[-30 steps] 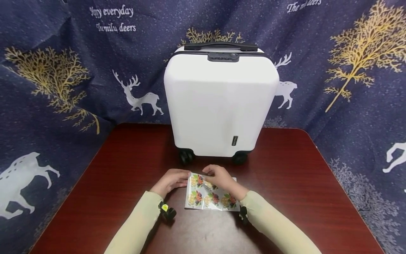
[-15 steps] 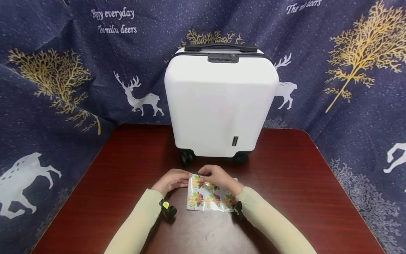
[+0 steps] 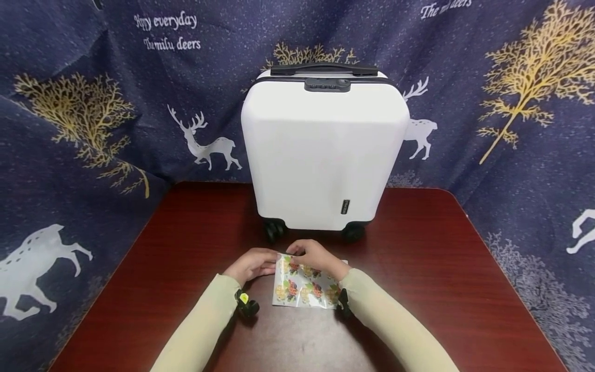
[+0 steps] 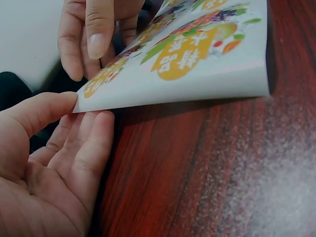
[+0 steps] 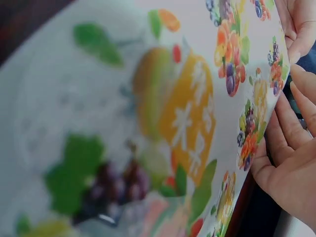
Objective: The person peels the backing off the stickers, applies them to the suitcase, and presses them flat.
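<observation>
A shiny sheet of fruit-printed stickers (image 3: 304, 292) lies on the table in front of the suitcase, its far left corner lifted. My left hand (image 4: 54, 163) pinches that corner, thumb on top and fingers underneath, as the left wrist view shows. Reaching across the sheet, my right hand (image 3: 316, 257) has its fingertips at the far edge close to the same corner. Its thumb stands apart from its fingers in the left wrist view. The right wrist view shows the sticker sheet (image 5: 197, 138) up close, with the right hand (image 5: 296, 163) along its edge.
A white suitcase (image 3: 323, 165) with black wheels stands upright at the back of the dark red table (image 3: 432, 289). Behind it hangs a blue cloth (image 3: 209, 77) printed with deer and gold trees. A black camera (image 3: 248, 306) is strapped to the left wrist.
My right hand has slid left along the sheet's far edge, nearer to my left hand. The left hand keeps its hold on the corner, and the sheet has barely moved.
</observation>
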`<state>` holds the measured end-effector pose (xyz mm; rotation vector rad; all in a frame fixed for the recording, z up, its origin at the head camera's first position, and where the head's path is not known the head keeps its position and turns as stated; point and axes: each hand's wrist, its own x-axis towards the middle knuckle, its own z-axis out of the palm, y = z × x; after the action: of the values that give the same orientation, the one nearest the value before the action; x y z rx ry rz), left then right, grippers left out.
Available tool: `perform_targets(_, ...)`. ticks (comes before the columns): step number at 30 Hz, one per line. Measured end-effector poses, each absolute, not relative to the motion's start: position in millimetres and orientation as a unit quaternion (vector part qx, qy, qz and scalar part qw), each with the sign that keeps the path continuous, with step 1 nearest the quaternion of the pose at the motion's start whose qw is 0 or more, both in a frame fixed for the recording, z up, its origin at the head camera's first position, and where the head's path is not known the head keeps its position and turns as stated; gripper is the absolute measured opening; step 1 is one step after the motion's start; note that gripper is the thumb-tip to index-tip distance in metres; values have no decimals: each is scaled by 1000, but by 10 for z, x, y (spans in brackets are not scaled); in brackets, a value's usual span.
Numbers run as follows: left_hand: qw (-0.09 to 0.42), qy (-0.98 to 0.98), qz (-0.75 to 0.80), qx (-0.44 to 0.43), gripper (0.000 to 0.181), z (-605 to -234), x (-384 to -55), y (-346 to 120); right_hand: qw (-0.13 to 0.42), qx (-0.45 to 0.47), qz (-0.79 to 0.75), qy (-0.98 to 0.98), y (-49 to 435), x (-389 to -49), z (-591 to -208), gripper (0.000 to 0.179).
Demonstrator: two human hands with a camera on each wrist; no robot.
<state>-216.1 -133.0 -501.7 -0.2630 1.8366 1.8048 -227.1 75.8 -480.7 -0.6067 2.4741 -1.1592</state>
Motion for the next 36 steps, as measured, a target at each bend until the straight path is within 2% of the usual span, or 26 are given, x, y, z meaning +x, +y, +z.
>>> perform_targets(12,290,666,681,-90,39,-5014,-2207,-1371,155,-220,-403,875,648,-2297,-4859,17)
perform_targets(23,323,649,681,-100,13,-4991,-2194,-1407,138,-223,-414,872,621,-2263,-4880,17)
perform_targets(36,352,631,686,-87,16,-4976,-2227,-1439,79,-264,-414,868,619,-2239,-4896,13)
